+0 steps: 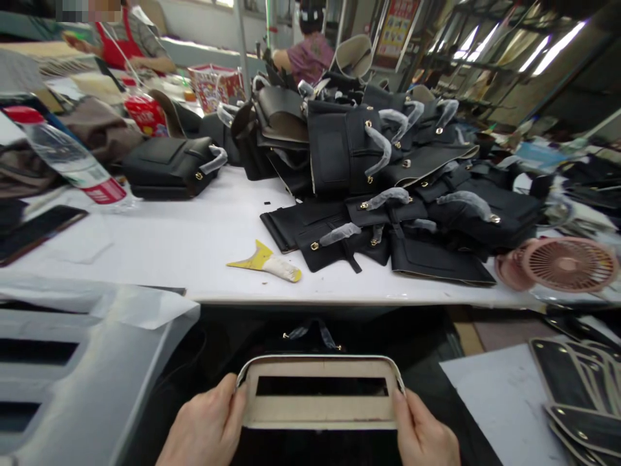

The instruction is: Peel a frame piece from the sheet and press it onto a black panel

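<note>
**Both hands hold the flat bag panel**

Your left hand [206, 427] and your right hand [427, 433] hold a flat beige panel with a long slot cut in it and a pale rounded edge [320, 411]. It sits low in front of you, below the near edge of the white surface [184, 239]. Your left hand's fingers [228, 404] are curled around the left end of the panel. Your right hand's fingers [405, 414] are closed on its right end. The panel lies level between them, with the slot running from side to side.

Up on the surface, a yellow scraper with a white handle [266, 262] lies by itself, near the front edge. Just to its right is a big heap of black leather bag parts with wrapped straps and gold studs [388, 175]. A small pink fan [565, 264] lies at the right end of the heap. A clear plastic bottle with a red label [77, 165] lies on its side at the far left. Two other people work at the far end of the room.
</note>
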Demonstrator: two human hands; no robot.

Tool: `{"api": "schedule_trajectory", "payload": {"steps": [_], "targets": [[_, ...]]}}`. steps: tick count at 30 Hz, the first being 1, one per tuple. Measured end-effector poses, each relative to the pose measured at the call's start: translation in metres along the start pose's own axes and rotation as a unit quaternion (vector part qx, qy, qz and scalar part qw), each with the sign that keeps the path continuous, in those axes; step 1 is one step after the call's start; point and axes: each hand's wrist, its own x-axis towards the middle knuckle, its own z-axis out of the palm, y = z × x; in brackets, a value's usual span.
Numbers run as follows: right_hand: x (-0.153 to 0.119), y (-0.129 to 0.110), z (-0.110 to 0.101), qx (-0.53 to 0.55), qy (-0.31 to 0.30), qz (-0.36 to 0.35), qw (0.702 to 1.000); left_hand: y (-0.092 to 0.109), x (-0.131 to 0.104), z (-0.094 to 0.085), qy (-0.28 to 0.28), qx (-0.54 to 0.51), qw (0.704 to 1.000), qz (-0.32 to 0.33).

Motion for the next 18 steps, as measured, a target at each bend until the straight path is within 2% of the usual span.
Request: {"api": "schedule_trajectory", "payload": {"steps": [4, 7, 11, 15, 18], "targets": [[0.003, -0.004, -0.010, 0.124, -0.069, 0.070, 0.987, 0.001, -0.005, -0.007, -0.028, -0.038, 0.999, -0.011], [0.015, -0.004, -0.019, 0.136, -0.130, 0.074, 0.979, 0.005, -0.004, -0.017, -0.056, -0.048, 0.997, -0.025], [0.040, -0.003, -0.024, 0.046, -0.121, 0.048, 0.990, 0.016, 0.009, -0.028, -0.037, 0.030, 0.999, -0.005], [0.057, 0.001, -0.025, 0.019, -0.146, -0.041, 0.988, 0.029, 0.027, -0.030, -0.012, 0.115, 0.992, 0.049], [0.057, 0.008, -0.018, -0.019, -0.098, -0.105, 0.989, 0.036, 0.028, -0.030, 0.005, 0.143, 0.986, 0.086]]}}
